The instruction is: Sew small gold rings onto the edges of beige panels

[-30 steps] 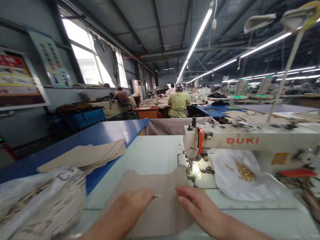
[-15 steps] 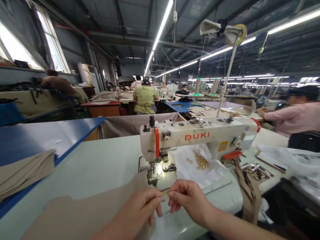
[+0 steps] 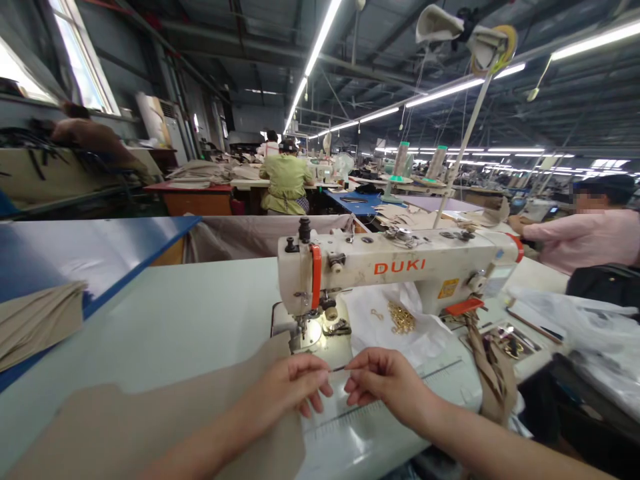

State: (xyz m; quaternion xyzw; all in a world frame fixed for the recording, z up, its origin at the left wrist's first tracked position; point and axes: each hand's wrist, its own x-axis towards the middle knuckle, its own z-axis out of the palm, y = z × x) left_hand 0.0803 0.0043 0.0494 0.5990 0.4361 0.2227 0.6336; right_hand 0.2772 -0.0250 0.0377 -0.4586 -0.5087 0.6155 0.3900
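Pinching a short dark sliver (image 3: 339, 368), too small to tell as thread or trimmed strip, a person's left hand (image 3: 283, 390) and right hand (image 3: 387, 381) meet in front of a DUKI sewing machine (image 3: 400, 267), both closed at the fingertips, apparently one at each end of it. The sliver runs nearly level across the view, its long axis lying side to side above the near part of the bench (image 3: 165, 313). Under the left forearm (image 3: 220, 433), a beige fabric panel (image 3: 150, 417) lies flat at the bench's near left corner, its long axis angling up toward the machine's lit needle plate (image 3: 309, 333). A white plastic bag (image 3: 370, 327) with gold fittings (image 3: 401, 318) sits behind the right hand, while a stack of beige panels (image 3: 40, 320) rests on a blue-edged table (image 3: 145, 263) at left.
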